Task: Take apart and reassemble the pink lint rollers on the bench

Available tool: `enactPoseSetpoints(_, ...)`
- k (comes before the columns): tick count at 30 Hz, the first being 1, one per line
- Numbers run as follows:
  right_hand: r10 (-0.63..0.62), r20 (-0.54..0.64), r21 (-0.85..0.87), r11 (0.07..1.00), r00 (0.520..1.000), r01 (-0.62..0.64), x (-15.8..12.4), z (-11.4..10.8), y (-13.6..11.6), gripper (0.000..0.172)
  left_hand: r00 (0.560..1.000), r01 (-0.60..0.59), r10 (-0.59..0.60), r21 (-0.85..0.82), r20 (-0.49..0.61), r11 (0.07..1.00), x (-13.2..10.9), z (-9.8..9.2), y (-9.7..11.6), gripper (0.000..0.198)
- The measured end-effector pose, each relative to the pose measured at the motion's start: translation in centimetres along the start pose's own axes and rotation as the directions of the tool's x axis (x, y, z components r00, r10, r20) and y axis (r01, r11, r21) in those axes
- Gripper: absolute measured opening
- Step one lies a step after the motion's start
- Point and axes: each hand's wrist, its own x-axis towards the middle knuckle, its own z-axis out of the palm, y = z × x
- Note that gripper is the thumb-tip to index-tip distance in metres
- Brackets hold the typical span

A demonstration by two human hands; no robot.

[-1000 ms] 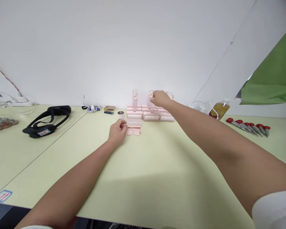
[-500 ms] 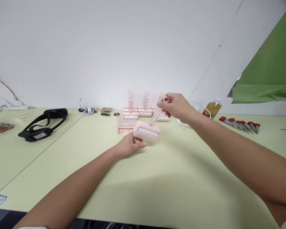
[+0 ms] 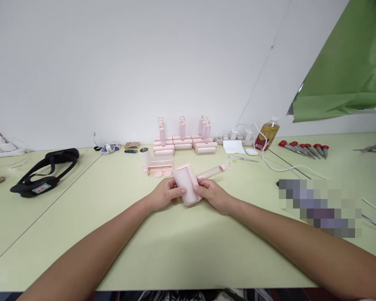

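Between my two hands is a pink lint roller, its wide head tilted just above the table. My left hand is closed around the head's left side, thumb on the front face. On the right edge, close to where the handle joins, my right hand grips with its thumb pressed against the cover. The clear tube handle points to the right and ends in a pink loop. Just behind my left hand lie an opened pink roller case with round pieces and an upright whitish roll.
Several similar pink lint rollers stand by the wall, handles up. A bottle, white cables, tweezers and red-handled tools are on the right. A black headset strap lies left. A pixelated patch hides something near my right forearm.
My right hand has moved down from the handle's loop end to the roller head. The roller has turned, so its handle now points right rather than up. The view has shifted slightly.
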Motion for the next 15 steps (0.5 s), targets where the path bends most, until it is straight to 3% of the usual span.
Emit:
enactPoseSetpoints(4,-0.019,-0.009,0.217,0.976,1.0,0.021,0.5,0.3,-0.3,0.025,1.0,0.019,-0.019,0.052,0.001,0.998,0.0,-0.2,0.2,0.033)
enactPoseSetpoints(6,0.003,-0.118,0.272,0.962,0.993,0.03,0.9,-0.1,-0.3,0.022,1.0,0.029,-0.029,0.046,-0.001,0.999,0.0,-0.4,0.5,0.032)
enactPoseSetpoints(10,0.066,-0.47,0.338,0.935,0.88,0.11,2.1,-2.0,-0.3,0.014,0.986,0.058,-0.05,0.045,-0.158,0.997,0.4,-2.0,2.1,0.034)
enactPoseSetpoints(12,0.076,-0.538,0.339,0.931,0.839,0.132,2.8,-3.1,-0.4,0.013,0.966,0.05,-0.027,0.083,-0.259,0.995,1.0,-3.1,3.6,0.034)
enactPoseSetpoints(15,0.068,-0.59,0.322,0.934,0.805,0.156,3.3,-4.3,-0.7,0.013,0.932,0.083,0.033,0.3,-0.362,0.95,3.0,-4.5,6.2,0.036)
